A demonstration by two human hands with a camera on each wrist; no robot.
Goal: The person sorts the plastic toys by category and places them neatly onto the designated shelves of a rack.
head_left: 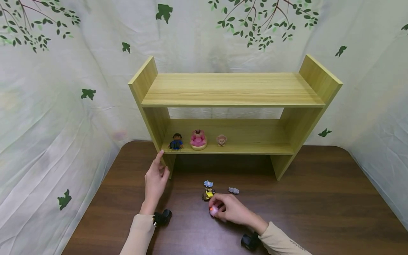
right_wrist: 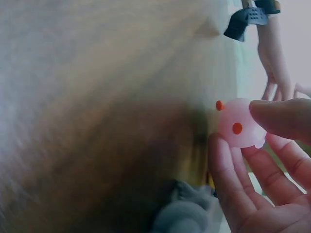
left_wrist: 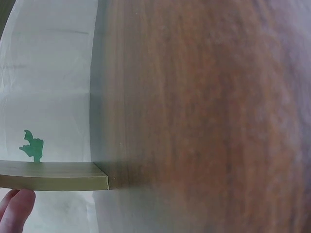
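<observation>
My right hand (head_left: 234, 209) pinches a small round pink toy (right_wrist: 238, 119) with orange spots between thumb and fingers, low over the table. Just beyond it sits a yellow and dark toy vehicle (head_left: 208, 194), with a small blue figure (head_left: 208, 183) behind. To the right lies a little grey toy (head_left: 233, 190). My left hand (head_left: 155, 180) reaches up to the wooden shelf (head_left: 232, 90), its extended index finger at the lower left front corner. In the left wrist view, fingertips (left_wrist: 20, 204) rest against the shelf's side panel (left_wrist: 53, 182).
On the middle board stand a dark-haired figure in blue (head_left: 176, 142), a pink bear in a seat (head_left: 198, 140) and a small pale pink animal figure (head_left: 221, 140). The brown table (head_left: 318, 198) meets a leaf-patterned cloth backdrop (head_left: 216, 35).
</observation>
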